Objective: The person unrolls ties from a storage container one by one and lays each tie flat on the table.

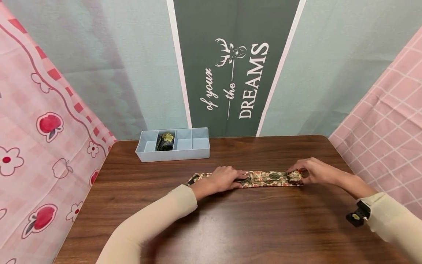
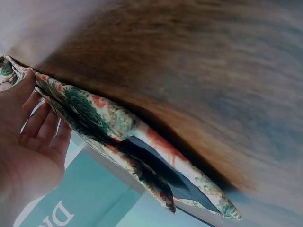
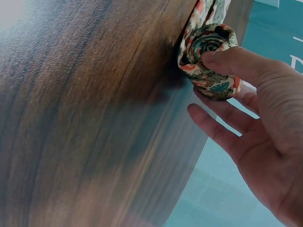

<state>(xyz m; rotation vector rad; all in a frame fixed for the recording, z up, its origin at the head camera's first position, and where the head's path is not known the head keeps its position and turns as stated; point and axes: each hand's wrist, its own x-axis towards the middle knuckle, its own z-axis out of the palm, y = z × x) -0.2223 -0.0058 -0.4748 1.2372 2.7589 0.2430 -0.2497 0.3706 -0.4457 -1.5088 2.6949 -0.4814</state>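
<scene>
Right hand [image 1: 314, 171] pinches the tie [image 1: 268, 176] by its coil [image 3: 218, 87], prolly so it won't unravel, while left hand [image 1: 221, 179] grips the unrolled part [image 2: 90, 106].

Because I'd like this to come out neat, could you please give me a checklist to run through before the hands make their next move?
1. Right hand has the roll: ok, thumb and fingers hold it.
2. Left hand on the flat part: ok, it rests on the patterned tie.
3. Tie fully rolled: not ok, a flat length runs leftward from the roll.
4. Room in the light-blue box: ok, only the second compartment from the left is filled, with a dark rolled cloth.
5. Roll's underside free of creases: cannot tell, it is hidden.
</scene>
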